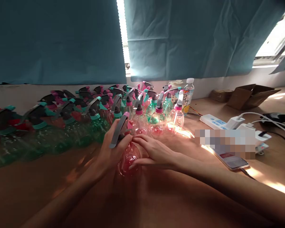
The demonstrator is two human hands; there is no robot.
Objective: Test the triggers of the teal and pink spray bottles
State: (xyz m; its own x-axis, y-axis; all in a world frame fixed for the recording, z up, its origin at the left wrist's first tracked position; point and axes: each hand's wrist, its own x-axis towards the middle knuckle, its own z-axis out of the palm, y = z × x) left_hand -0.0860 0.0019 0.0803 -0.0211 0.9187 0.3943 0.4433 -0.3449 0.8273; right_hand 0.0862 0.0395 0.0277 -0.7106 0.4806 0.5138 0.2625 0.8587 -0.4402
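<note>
In front of me, a pink spray bottle [130,161] with a grey and pink trigger head leans a little on the brown tabletop [156,202]. My left hand [112,144] is wrapped round its neck, just under the spray head [120,131]. My right hand [154,152] grips the bottle's body from the right, thumb low and fingers near the shoulder. Right behind it stand clear pink spray bottles [140,123] with grey trigger heads. Green spray bottles [98,125] stand close by on the left.
Several more spray bottles [40,136] fill the left and back. A drink bottle [188,93] stands at the row's right end. To the right lie a power strip [212,122] with chargers and cables, a phone [232,160] and an open cardboard box [248,98]. Blue curtains [187,38] hang behind.
</note>
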